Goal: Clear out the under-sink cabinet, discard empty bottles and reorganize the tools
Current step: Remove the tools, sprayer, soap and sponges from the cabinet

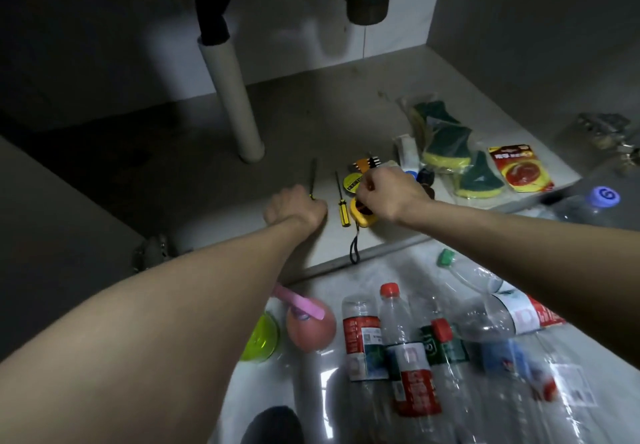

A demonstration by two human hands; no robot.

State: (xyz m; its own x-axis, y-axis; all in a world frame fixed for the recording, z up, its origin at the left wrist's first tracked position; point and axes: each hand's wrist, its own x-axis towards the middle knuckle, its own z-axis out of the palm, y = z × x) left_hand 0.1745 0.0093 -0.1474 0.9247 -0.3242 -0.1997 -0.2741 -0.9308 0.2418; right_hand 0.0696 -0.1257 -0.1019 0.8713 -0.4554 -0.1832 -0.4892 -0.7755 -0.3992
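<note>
yellow screwdriver [341,203] lies between both hands.

We saw a grey cabinet floor [194,180] across the middle of the frame, with a white pipe [235,104] standing on it left of centre. Two screwdrivers [341,201] lay on it at centre, beside a yellow tape measure [360,215]. Bagged sponges [446,146] and a red packet [521,168] lay at right. Lower right, empty plastic bottles [412,350] lay on the pale room floor [311,374], near a pink ball [310,329].
</note>
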